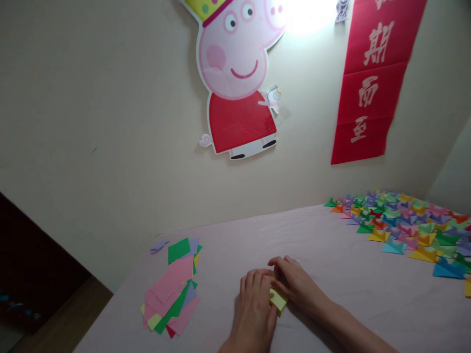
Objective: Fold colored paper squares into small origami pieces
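Cloth (221, 250), seemingly soft, could give and skew a crease. Right of the paper pile (171, 284), the left hand (253, 300) and right hand (293, 278) curl against the folded yellow paper (278, 302) from either side; whether they pinch, I cannot tell. Uneven pressure could shift its layers.

Colour log: pale yellow folded paper (279, 304) on a plain, pale pinkish-mauve sheet (224, 255).
We record the loose papers (171, 282) as plain pink, green, lilac and yellow, with a red corner; the small paper piece (158, 248) near them as lilac. We log the paper shapes (423, 254) as mixed: blue, turquoise, green, yellow-orange, pink, purple, red. Against the beige wall (110, 122) we note a white-edged pig cutout (235, 63), pink-headed, its dress (239, 125) red, its crown (203, 14) yellow with dots; also a red banner (375, 104) bearing pale characters.
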{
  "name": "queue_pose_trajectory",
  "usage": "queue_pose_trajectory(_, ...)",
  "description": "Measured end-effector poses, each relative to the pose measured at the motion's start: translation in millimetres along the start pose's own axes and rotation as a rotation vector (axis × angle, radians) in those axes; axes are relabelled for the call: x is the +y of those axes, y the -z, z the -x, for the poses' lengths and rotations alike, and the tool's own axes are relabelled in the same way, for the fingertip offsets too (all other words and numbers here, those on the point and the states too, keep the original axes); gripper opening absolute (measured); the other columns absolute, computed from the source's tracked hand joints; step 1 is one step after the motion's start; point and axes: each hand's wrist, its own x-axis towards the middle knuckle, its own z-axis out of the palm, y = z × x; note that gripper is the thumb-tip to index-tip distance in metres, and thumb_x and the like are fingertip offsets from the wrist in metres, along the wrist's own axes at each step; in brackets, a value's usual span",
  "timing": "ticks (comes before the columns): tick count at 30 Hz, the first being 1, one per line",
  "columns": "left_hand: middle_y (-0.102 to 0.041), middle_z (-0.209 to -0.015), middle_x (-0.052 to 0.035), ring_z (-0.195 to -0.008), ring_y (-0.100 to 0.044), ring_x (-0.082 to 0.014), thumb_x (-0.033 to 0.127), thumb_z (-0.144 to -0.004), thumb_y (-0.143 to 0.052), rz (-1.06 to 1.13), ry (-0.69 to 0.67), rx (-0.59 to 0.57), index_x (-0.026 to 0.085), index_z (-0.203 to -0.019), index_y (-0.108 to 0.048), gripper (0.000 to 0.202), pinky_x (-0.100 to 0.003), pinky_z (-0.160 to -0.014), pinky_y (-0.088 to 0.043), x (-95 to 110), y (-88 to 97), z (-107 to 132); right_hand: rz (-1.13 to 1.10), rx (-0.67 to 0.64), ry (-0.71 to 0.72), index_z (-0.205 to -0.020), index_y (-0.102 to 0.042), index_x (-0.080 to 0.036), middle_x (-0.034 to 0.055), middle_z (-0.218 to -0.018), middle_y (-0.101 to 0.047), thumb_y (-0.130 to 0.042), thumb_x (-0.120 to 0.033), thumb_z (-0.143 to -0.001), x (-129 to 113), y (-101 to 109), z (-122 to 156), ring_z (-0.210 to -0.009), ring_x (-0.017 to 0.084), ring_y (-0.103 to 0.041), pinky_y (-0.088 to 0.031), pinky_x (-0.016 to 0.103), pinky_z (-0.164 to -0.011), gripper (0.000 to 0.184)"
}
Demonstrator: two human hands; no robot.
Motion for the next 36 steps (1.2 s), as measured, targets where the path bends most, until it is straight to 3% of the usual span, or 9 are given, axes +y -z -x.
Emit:
queue_pose_trajectory(3, -0.059, -0.111, -0.0047, -0.105, -0.047, -0.0243, -0.001, -0.069, -0.048, 0.019, -0.045, -0.075, 0.022, -0.097, -0.056, 0.037, -0.039, -0.092, -0.036, -2.1, -0.6, -3.9, -0.086, 0.022, 0.010, -0.098, -0.055, -0.021, 0.0048, -0.088, -0.059, -0.046, -0.012, -0.086, 0.2, 6.2, 2.1, -0.084, 0.021, -0.054, -0.044, 0.034, -0.078, 0.017)
queue_pose_trajectory(5, -0.059, -0.109, -0.0042, -0.102, -0.048, -0.0233, -0.002, -0.071, -0.049, 0.024, -0.073, -0.083, 0.022, -0.097, -0.057, 0.036, -0.038, -0.089, -0.036, -3.9, -2.1, -5.7, -0.136, -0.037, 0.024, -0.090, -0.055, -0.021, 0.0041, -0.087, -0.059, -0.044, -0.012, -0.087, 0.3, 15.6, 4.4, -0.083, 0.020, -0.054, -0.045, 0.033, -0.077, 0.015)
queue_pose_trajectory(9, -0.061, -0.102, -0.0021, -0.098, -0.049, -0.0218, -0.003, -0.074, -0.051, 0.022, -0.120, -0.051, 0.021, -0.094, -0.060, 0.033, -0.037, -0.087, -0.036, -8.6, -7.5, -10.5, -0.138, -0.239, 0.096, -0.080, -0.061, -0.021, 0.0016, -0.089, -0.062, -0.054, -0.008, -0.078, 5.0, 35.7, 7.8, -0.091, 0.020, -0.055, -0.040, 0.036, -0.091, 0.015)
queue_pose_trajectory(13, -0.061, -0.092, -0.0015, -0.091, -0.050, -0.0204, -0.005, -0.075, -0.054, 0.037, -0.107, 0.003, 0.019, -0.081, -0.058, 0.026, -0.034, -0.081, -0.036, -15.0, -16.4, -17.9, -0.148, -0.307, 0.073, -0.081, -0.065, -0.021, 0.0013, -0.092, -0.063, -0.061, -0.008, -0.073, 11.1, 42.7, 7.5, -0.097, 0.021, -0.054, -0.038, 0.035, -0.092, 0.017)
queue_pose_trajectory(22, -0.061, -0.084, -0.0011, -0.086, -0.051, -0.0203, 0.007, -0.082, -0.064, 0.091, -0.024, 0.037, 0.019, -0.075, -0.057, 0.016, -0.034, -0.077, -0.036, -13.2, -18.3, -27.2, -0.160, -0.288, 0.063, -0.078, -0.065, -0.022, 0.0006, -0.085, -0.065, -0.065, -0.022, -0.082, 9.1, 39.7, 3.2, -0.090, 0.021, -0.054, -0.039, 0.034, -0.087, 0.004)
queue_pose_trajectory(29, -0.063, -0.081, 0.0003, -0.086, -0.052, -0.0196, 0.009, -0.081, -0.065, 0.135, 0.026, 0.046, 0.020, -0.072, -0.060, 0.015, -0.033, -0.079, -0.037, -11.8, -11.5, -27.6, -0.044, -0.216, -0.021, -0.075, -0.064, -0.022, 0.0002, -0.082, -0.065, -0.066, -0.020, -0.078, 3.0, 29.2, 2.1, -0.086, 0.021, -0.054, -0.038, 0.034, -0.082, 0.005)
queue_pose_trajectory(36, -0.067, -0.085, -0.0011, -0.090, -0.053, -0.0204, 0.019, -0.091, -0.055, 0.131, 0.039, -0.005, 0.021, -0.076, -0.064, 0.017, -0.035, -0.083, -0.035, -15.0, -2.9, -28.6, 0.082, -0.146, -0.093, -0.074, -0.064, -0.022, 0.0016, -0.085, -0.064, -0.066, -0.019, -0.075, -0.8, 14.2, 0.7, -0.088, 0.022, -0.054, -0.037, 0.035, -0.081, 0.003)
